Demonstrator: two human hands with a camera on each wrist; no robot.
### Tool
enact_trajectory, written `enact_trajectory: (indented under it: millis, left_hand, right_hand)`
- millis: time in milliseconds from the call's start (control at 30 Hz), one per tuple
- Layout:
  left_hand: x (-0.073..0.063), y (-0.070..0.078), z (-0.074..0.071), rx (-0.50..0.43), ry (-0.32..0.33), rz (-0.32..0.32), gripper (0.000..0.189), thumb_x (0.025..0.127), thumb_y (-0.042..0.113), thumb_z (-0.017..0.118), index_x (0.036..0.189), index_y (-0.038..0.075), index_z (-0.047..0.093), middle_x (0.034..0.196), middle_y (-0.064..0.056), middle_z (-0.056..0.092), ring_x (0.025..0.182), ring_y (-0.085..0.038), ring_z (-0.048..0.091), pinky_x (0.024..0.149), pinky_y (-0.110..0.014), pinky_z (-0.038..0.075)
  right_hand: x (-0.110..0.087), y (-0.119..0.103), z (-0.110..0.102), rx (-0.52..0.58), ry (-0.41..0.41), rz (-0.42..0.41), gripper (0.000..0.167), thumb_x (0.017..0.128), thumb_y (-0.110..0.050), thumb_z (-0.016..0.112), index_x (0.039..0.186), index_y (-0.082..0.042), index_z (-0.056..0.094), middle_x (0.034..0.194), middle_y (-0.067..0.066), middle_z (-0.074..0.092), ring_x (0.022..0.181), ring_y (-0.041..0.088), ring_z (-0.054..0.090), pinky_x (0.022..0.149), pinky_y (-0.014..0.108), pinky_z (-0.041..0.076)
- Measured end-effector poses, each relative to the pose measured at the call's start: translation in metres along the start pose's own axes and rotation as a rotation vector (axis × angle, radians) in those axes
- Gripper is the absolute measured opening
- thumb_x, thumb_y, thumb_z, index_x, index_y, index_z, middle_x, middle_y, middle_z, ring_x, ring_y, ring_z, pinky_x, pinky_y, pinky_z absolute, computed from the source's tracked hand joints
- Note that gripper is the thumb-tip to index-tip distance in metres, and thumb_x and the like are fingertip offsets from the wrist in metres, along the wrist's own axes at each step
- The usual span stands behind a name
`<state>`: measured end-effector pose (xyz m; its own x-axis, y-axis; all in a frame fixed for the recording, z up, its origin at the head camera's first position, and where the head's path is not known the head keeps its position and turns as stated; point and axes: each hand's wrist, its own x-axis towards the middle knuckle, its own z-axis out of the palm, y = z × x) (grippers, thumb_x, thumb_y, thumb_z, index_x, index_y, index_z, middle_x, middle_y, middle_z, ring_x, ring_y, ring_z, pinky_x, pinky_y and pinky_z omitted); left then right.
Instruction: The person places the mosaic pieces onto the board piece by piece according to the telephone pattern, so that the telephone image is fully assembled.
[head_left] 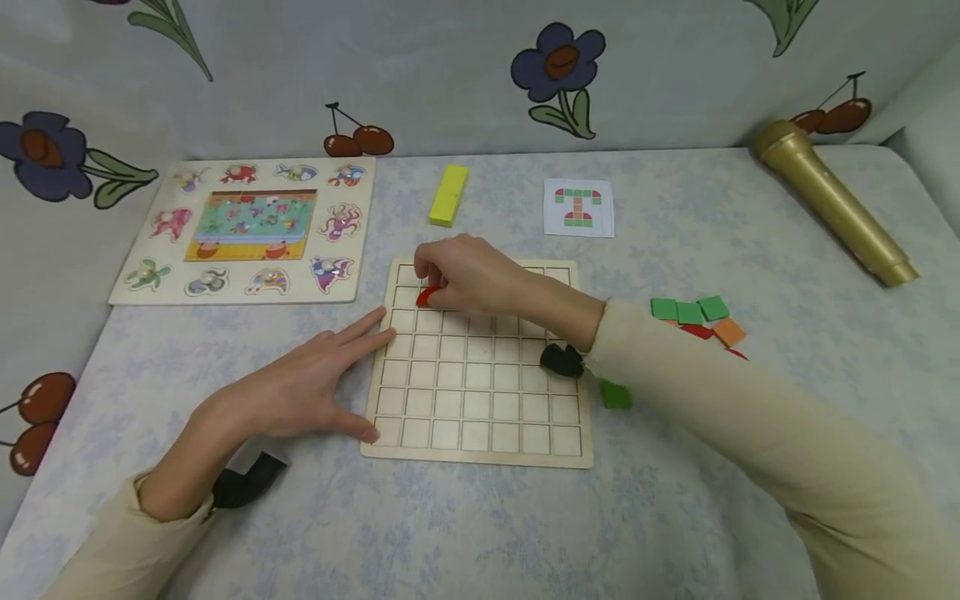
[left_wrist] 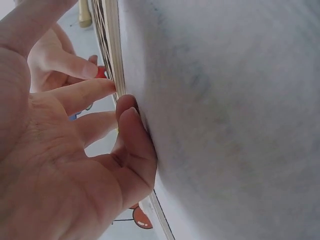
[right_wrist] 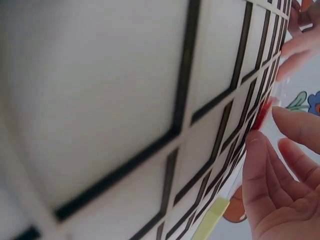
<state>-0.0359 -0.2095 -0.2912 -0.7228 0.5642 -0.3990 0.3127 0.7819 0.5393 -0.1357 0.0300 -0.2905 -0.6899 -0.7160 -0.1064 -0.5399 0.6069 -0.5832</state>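
A wooden grid board (head_left: 465, 375) lies flat at the middle of the table. My right hand (head_left: 476, 275) reaches over its upper left part and pinches a small red tile (head_left: 429, 297) with a curved edge, low at the squares. In the right wrist view the red tile (right_wrist: 262, 114) shows by the thumb and index fingertips. At the board's left edge my left hand (head_left: 307, 383) is spread, fingertips and thumb touching the rim. The left wrist view shows the palm side of this left hand (left_wrist: 65, 155) against the board's edge (left_wrist: 112, 45).
Green tiles (head_left: 690, 313), an orange tile (head_left: 729, 333) and red pieces lie right, partly behind my sleeve; another green tile (head_left: 617, 395) is nearer the board. Behind are a pattern card (head_left: 551, 221), a yellow block (head_left: 448, 196), a sea-animal puzzle (head_left: 360, 242) and a gold microphone (head_left: 836, 204).
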Motion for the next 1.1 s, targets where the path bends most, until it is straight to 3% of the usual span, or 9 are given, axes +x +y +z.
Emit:
enact_trajectory:
  millis: [267,767,967,1100]
  left_hand:
    - [0.001,-0.002,0.001,-0.001,0.005,0.005,0.110,0.069,0.054,0.086,0.155,0.013,0.032,0.165,-0.004,0.007,0.139,-0.040,0.027,0.103,-0.057,0.031]
    - [0.001,-0.003,0.000,0.002,0.004,0.007,0.109,0.070,0.055,0.085,0.155,0.014,0.032,0.165,-0.003,0.007,0.140,-0.040,0.027,0.104,-0.058,0.030]
    - [0.001,-0.004,0.000,0.002,0.006,0.008,0.108,0.069,0.055,0.085,0.155,0.014,0.033,0.165,-0.002,0.008,0.139,-0.041,0.029,0.103,-0.058,0.031]
    - [0.001,-0.003,0.000,-0.007,0.001,0.002,0.109,0.069,0.055,0.085,0.156,0.015,0.032,0.165,-0.002,0.007,0.139,-0.041,0.028,0.103,-0.058,0.031]
  right_hand:
    - [0.003,-0.004,0.004,-0.057,-0.040,0.014,0.020,0.091,-0.007,0.068,0.110,-0.004,0.064,0.094,0.005,0.063,0.087,0.019,0.055,0.080,0.031,0.044]
    - [0.000,-0.003,0.002,-0.052,-0.058,0.023,0.026,0.091,-0.007,0.066,0.117,-0.004,0.064,0.099,0.005,0.063,0.090,0.019,0.056,0.083,0.031,0.045]
    - [-0.012,-0.003,-0.009,0.009,-0.020,0.007,0.024,0.092,-0.010,0.067,0.115,-0.004,0.065,0.105,0.006,0.065,0.092,0.019,0.058,0.083,0.031,0.045]
    - [-0.032,-0.001,-0.015,0.090,0.015,0.005,0.022,0.092,-0.012,0.068,0.112,-0.004,0.067,0.106,0.005,0.067,0.090,0.017,0.059,0.082,0.031,0.046]
